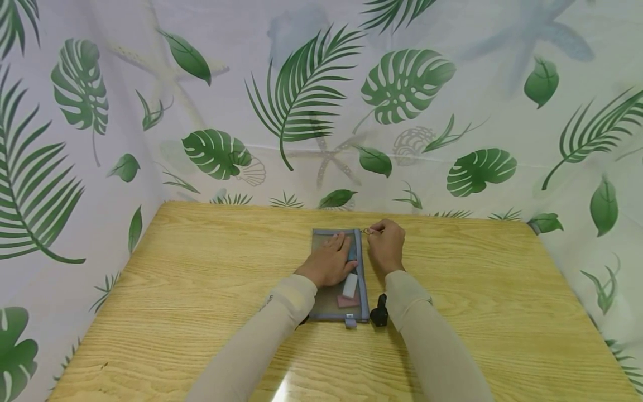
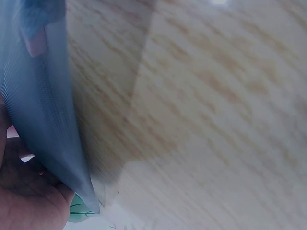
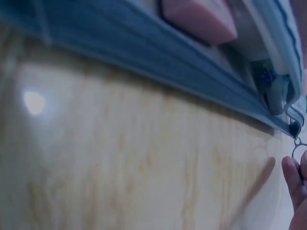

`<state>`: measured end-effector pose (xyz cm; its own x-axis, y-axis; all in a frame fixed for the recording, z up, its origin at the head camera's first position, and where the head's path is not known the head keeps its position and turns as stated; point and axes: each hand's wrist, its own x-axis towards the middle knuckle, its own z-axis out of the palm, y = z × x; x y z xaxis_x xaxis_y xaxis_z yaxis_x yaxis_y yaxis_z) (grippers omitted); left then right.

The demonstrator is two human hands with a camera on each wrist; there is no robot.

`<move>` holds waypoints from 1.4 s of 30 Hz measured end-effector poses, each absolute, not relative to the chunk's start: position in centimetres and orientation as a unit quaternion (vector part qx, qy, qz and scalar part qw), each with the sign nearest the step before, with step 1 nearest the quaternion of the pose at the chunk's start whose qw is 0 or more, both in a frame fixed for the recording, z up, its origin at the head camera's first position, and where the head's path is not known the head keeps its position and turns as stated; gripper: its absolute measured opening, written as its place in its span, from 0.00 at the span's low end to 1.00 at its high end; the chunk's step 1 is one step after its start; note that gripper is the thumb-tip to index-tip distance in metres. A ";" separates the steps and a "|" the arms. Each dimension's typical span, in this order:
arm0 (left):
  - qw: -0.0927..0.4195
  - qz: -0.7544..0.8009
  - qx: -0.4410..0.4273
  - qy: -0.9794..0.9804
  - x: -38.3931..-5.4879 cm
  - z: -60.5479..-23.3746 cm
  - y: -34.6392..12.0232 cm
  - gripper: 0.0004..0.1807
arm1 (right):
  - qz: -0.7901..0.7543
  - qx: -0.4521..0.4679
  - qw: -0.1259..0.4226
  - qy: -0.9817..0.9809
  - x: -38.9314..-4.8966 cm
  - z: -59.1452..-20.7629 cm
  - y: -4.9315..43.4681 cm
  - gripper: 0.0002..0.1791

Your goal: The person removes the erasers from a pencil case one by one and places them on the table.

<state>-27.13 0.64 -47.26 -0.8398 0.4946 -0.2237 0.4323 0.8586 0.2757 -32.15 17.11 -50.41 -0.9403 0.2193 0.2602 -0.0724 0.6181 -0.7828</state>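
Note:
A grey-blue mesh zip pouch [image 1: 326, 308] lies lengthwise on the table. My left hand [image 1: 329, 263] rests flat on it, fingers extended towards its far end. At the pouch's far right corner, my right hand [image 1: 387, 245] pinches the ring-shaped zipper pull [image 3: 299, 150] between thumb and finger. Along the right side the pouch's edges stand apart in the right wrist view, and a pink block [image 3: 204, 20] shows between them. A white block [image 1: 350, 286] lies inside next to the pink one. Something blue inside is partly covered by my left hand.
The wooden table [image 1: 211, 257] extends to both sides of the pouch. A leaf-patterned cloth [image 1: 311, 184] hangs behind the table's far edge. Beside the right sleeve is a small black device [image 1: 380, 314], close to the pouch's near right corner.

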 end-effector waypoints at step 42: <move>0.141 0.127 0.249 0.950 -27.0 -47.1 0.6 0.37 | 0.470 -0.033 0.065 -0.880 -31.7 -49.4 19.1 0.06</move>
